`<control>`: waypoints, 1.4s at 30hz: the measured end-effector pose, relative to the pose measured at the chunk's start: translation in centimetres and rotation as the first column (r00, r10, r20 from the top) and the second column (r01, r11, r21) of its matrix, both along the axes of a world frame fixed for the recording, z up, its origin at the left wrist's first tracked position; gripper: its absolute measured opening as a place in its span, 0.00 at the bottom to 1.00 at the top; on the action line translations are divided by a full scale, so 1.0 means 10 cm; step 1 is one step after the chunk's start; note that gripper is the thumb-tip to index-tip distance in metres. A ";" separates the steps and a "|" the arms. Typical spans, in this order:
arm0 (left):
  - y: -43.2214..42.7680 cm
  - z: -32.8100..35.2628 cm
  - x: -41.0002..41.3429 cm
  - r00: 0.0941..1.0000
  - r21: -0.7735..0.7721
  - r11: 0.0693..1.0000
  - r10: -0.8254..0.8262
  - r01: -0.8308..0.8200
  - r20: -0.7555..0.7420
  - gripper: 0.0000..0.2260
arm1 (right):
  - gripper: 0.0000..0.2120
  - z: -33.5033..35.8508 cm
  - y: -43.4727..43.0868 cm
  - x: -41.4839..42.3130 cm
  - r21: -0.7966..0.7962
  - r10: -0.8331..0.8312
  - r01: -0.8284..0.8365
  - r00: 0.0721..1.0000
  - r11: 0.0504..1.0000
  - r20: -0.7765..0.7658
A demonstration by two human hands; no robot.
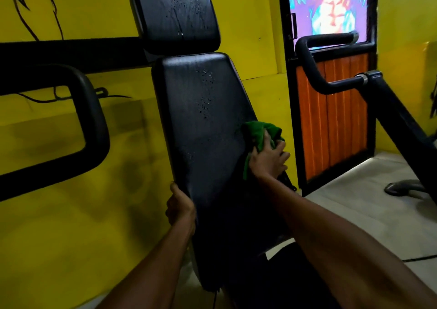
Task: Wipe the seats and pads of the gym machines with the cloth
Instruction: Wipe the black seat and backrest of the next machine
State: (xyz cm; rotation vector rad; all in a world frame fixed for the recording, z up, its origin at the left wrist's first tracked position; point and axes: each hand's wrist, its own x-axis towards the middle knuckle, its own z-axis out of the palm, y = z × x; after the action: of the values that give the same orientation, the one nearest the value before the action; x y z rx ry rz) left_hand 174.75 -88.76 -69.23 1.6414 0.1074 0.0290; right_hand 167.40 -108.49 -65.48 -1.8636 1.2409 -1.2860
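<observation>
Yellow-painted wall [248, 25] fills the background, marked with thin black painted lines at the upper left. Against it a gym machine is seen from a head-worn camera looking forward and down.

At the centre a long black back pad [203, 119] is tilted backward, and a smaller black head pad [176, 18] is mounted just above it. Both pads are speckled with water droplets (most thickly down the middle of each).

The left edge of the back pad, low down, is gripped by the left hand [181, 208], with the thumb laid over the front edge and the fingers hidden behind. A bunched green cloth [257, 131] is held by the right hand [268, 159] and pressed against the right edge of the same pad, about halfway up; the fingers are curled over the cloth. Both bare forearms are stretched in from the bottom of the view.

A thick black looped handle [94, 124] is seen to the left of the pads, and a bent black handle bar [312, 70] to the right, joined to a slanting black frame arm. Behind the bar a dark-framed door [335, 119] is set in the wall, with orange slatted panels below and a bright purple, blue and red picture above. Pale grey floor [354, 202] is visible at the lower right.
</observation>
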 end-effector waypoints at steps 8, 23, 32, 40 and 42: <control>0.03 -0.07 0.21 0.986 0.065 0.984 -0.166 0.166 -0.001 0.23 | 0.25 -0.19 1.26 0.23 -0.709 0.273 -0.489 0.872 0.508 -0.406; -0.16 0.65 0.16 0.998 0.097 0.995 0.012 -0.018 0.059 0.32 | 0.29 0.24 0.16 0.23 0.050 -0.078 0.075 0.994 0.996 0.069; -0.12 0.62 0.26 0.989 0.262 0.965 -0.061 0.023 0.136 0.23 | 0.28 0.21 0.64 0.43 -0.794 0.327 -0.465 0.877 0.391 -0.352; -0.17 0.61 0.26 0.994 0.122 0.992 0.004 -0.017 0.105 0.33 | 0.26 0.61 -0.29 0.24 0.057 0.003 -0.013 0.987 0.998 0.164; -0.17 0.62 0.24 0.994 0.138 0.990 0.001 -0.016 0.108 0.32 | 0.25 0.74 -0.07 0.33 0.028 -0.018 0.014 0.987 0.999 0.157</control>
State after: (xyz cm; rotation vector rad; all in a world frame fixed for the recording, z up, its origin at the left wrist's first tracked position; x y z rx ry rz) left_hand 177.20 -90.45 -63.05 1.7750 0.0303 0.1337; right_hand 170.72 -109.22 -58.09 -1.7009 1.1867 -1.3889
